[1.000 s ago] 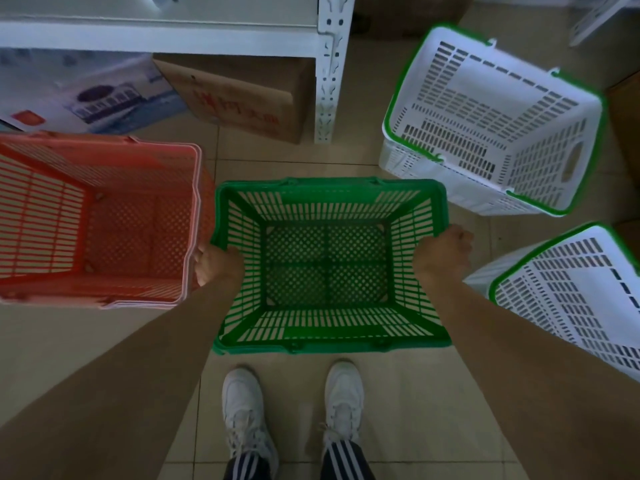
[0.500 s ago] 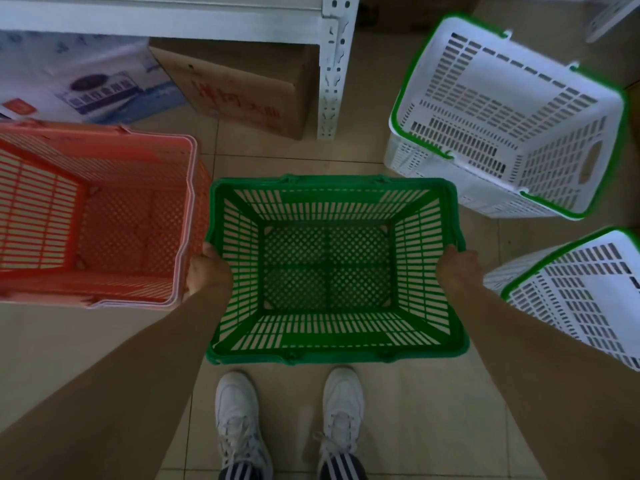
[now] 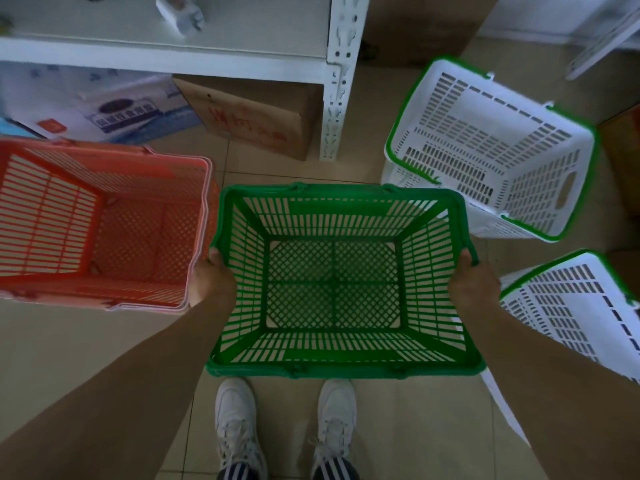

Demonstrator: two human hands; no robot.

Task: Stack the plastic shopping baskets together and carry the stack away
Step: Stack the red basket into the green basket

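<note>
I hold a green plastic basket (image 3: 334,367) in front of me, above the floor and my shoes. My left hand (image 3: 211,277) grips its left rim and my right hand (image 3: 472,284) grips its right rim. A red basket (image 3: 104,188) stands on the floor at the left, its right wall close to the green one. A white basket with a green rim (image 3: 491,147) sits at the upper right. Another white basket with a green rim (image 3: 575,313) sits at the right edge, partly cut off and partly behind my right arm.
A white metal shelf (image 3: 166,60) with an upright post (image 3: 337,98) runs across the top. Cardboard boxes (image 3: 249,116) lie under it. A brown box (image 3: 422,26) stands behind. The floor is beige tile (image 3: 415,427).
The green basket has risen toward me and looks larger. Both hands stay on its side rims. The other baskets have not moved.
</note>
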